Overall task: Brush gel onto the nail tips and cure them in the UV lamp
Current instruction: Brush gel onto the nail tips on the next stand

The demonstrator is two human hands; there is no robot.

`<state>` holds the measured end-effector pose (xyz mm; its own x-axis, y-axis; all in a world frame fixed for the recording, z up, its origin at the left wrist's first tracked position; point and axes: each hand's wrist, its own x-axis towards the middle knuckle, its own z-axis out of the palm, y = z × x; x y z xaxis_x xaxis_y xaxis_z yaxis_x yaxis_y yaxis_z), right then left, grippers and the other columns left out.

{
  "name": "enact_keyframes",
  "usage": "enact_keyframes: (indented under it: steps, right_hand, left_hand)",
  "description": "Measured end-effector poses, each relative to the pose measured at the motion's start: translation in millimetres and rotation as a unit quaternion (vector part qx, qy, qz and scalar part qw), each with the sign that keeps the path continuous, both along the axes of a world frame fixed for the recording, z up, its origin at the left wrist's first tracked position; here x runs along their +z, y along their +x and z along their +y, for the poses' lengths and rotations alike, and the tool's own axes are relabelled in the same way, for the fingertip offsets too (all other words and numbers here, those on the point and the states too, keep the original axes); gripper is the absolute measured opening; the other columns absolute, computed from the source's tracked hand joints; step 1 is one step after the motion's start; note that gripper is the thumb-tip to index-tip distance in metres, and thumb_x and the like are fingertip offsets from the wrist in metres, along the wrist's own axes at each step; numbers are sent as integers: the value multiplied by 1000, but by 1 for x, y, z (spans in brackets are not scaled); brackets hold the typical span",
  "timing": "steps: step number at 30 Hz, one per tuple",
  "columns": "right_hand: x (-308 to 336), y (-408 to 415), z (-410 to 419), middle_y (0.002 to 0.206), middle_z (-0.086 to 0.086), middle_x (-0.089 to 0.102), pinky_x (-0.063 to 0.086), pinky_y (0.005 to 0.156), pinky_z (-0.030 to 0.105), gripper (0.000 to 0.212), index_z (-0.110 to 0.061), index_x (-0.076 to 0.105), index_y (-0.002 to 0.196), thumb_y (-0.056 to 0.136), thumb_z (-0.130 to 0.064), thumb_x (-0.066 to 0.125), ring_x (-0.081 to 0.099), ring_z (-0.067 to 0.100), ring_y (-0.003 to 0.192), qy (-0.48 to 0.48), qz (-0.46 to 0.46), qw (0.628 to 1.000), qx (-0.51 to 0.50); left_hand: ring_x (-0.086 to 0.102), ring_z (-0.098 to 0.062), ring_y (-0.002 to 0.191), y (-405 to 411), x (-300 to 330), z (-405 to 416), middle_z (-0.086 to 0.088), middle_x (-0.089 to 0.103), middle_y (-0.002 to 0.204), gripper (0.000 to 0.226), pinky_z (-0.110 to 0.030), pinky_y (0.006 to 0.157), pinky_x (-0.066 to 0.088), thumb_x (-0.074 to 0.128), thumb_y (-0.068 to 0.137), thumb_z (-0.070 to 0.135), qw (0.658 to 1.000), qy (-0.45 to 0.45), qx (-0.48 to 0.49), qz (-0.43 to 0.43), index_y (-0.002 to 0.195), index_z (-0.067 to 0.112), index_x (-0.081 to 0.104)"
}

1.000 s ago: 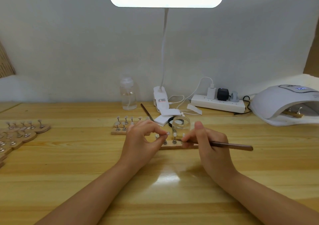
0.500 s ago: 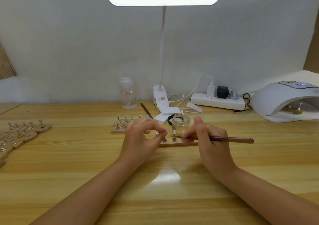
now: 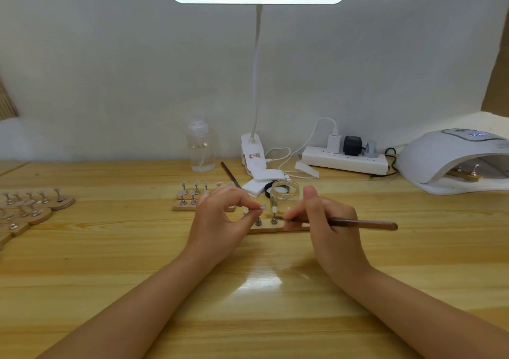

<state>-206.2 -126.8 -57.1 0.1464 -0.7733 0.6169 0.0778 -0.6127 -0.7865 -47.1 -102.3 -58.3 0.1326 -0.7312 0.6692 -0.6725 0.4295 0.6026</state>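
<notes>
Nail tip [image 3: 261, 207] pinched by left hand [image 3: 217, 220]; right hand [image 3: 327, 220] holds brush [image 3: 363, 224].

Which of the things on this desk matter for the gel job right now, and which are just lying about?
In use:
- brush held by right hand
- nail tip pinched by left hand
- wooden strip of tip stands
- glass jar
- UV lamp

Lying about:
- clear bottle
- power strip
- second brush
- white pads

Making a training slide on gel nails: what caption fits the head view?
Left hand pinches a nail tip while right hand holds the brush.
</notes>
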Motion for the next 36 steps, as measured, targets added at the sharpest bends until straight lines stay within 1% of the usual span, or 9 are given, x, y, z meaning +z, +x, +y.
enact_keyframes:
  steps: [3,6,10,14,17,21,27,33,36]
  right_hand:
    - [1,0,-1,63,-7,69,47,64,9,36,-22,68,70,87,-42,44,65,0,64,-26,29,999,-11]
    - [1,1,1,54,-1,66,46,57,8,44,-17,68,61,79,-49,44,64,4,53,13,6,1000,11]
    - [1,0,-2,64,-9,68,47,65,10,32,-24,68,71,86,-39,44,65,1,66,-38,39,998,-8]
    - [0,1,-1,55,-6,66,47,56,9,39,-20,67,62,79,-47,45,63,3,53,2,7,1000,16]
    - [0,1,-1,62,-8,67,48,62,10,31,-25,67,71,86,-39,44,64,1,64,-51,33,998,-8]
    - [0,1,1,54,-4,66,48,57,10,40,-18,68,62,79,-46,44,64,5,54,1,13,1000,22]
    - [0,-1,-3,74,-8,68,47,68,10,31,-24,66,77,91,-34,41,64,0,75,-71,56,995,-28]
    - [-2,1,0,55,-6,65,47,60,11,43,-19,67,61,90,-42,44,63,3,56,-9,19,1000,8]
    - [-1,1,-1,65,-11,66,45,64,9,38,-20,68,71,94,-37,43,63,-1,65,-72,49,996,-29]
  left_hand:
    - [59,-11,78,0,0,-1,8,63,72,11,-54,87,41,76,70,11,1000,3,1,0,70,18,68]
    - [59,-13,78,0,0,0,8,62,72,11,-53,86,41,76,70,10,1000,4,3,6,69,17,68]
    - [59,-15,78,0,-1,-1,5,64,73,10,-53,85,41,76,70,9,1000,4,3,4,71,15,68]
    - [59,-15,77,-1,0,0,5,63,72,12,-54,86,41,76,70,8,1000,3,2,10,69,17,67]
    - [59,-15,78,-1,0,0,5,64,73,9,-54,87,40,76,70,9,1000,6,5,7,70,13,68]
    - [59,-15,77,-1,0,2,8,64,74,7,-53,87,41,75,71,11,1000,8,5,6,72,14,69]
    - [62,-13,82,-1,1,1,11,67,81,8,-54,93,39,73,74,14,1000,14,5,11,81,16,73]
    - [62,-15,87,0,1,0,13,64,82,13,-55,88,42,73,74,10,1000,-4,0,12,85,15,74]
    - [63,-16,86,0,0,-1,13,66,83,15,-57,88,41,73,73,9,1000,-4,-5,19,86,17,74]
